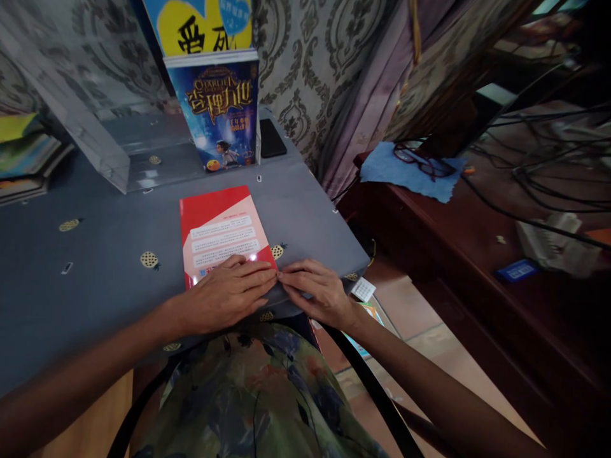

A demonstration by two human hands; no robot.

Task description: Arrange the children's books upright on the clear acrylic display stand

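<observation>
A red and pink booklet point(220, 230) lies flat on the grey cloth-covered table point(95, 273), near its front edge. My left hand point(229, 294) rests palm down on the booklet's near end, fingers stretched out flat. My right hand point(317, 294) lies beside it on the cloth, fingertips at the booklet's near right corner, fingers together and bent as if pinching that corner. The two hands almost touch at the fingertips.
A blue picture book point(220, 109) stands upright at the back of the table, a dark phone point(272, 138) beside it. A clear stand point(81, 108) and stacked books point(23, 156) are at left. A dark wooden bench point(477, 242) at right holds glasses point(422, 160), a blue cloth and cables.
</observation>
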